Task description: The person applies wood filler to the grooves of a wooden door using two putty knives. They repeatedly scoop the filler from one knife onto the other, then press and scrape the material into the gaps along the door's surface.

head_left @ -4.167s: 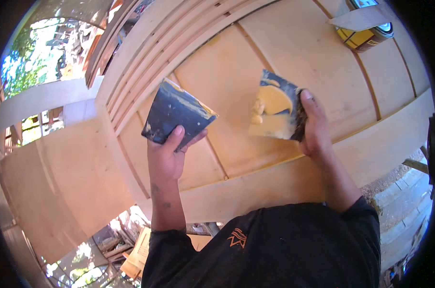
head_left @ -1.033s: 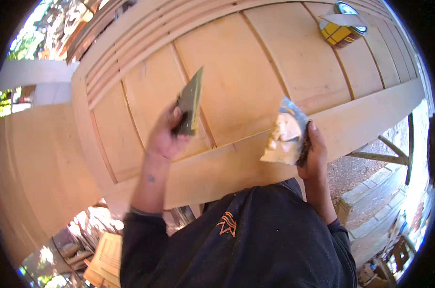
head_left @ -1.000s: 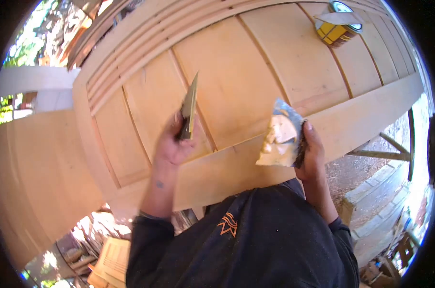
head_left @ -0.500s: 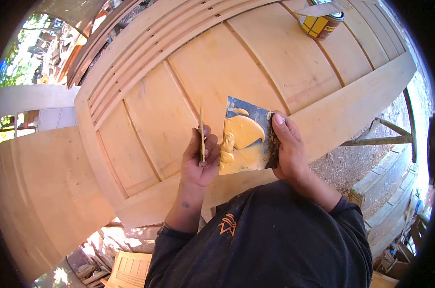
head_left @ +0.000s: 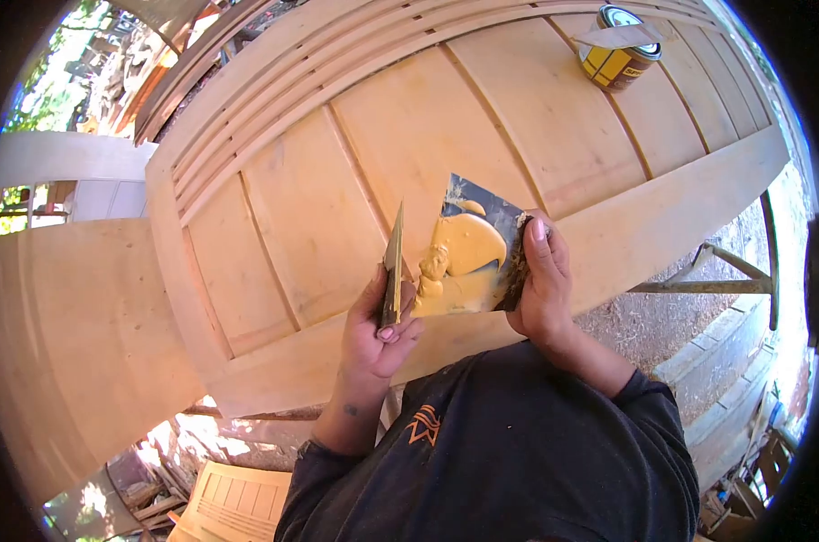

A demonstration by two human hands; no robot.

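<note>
My right hand (head_left: pixel 545 275) grips the dark edge of a flat metal putty plate (head_left: pixel 493 194), its face turned up toward me. A thick pool of yellow putty (head_left: pixel 473 244) covers much of that plate, with a lumpy ridge along its left side. In my left hand (head_left: pixel 382 334) is a thin putty knife (head_left: pixel 395 262), held upright and seen nearly edge-on. A small gap separates the knife from the plate. Both hands are above the near rail of a pale wooden door (head_left: pixel 400 144), which lies flat with panels and slats showing.
A yellow and brown tin (head_left: pixel 613 68) stands on the door's far right, a flat scraper (head_left: pixel 617 36) across its top. Another wooden panel (head_left: pixel 84 334) lies at the left. A metal stand (head_left: pixel 735 262) shows at right, and a slatted panel (head_left: pixel 238 501) leans low at left.
The putty knife has turned slightly and tilted, showing more of its blade. The plate has shifted a little right and up in view. My head view has moved slightly.
</note>
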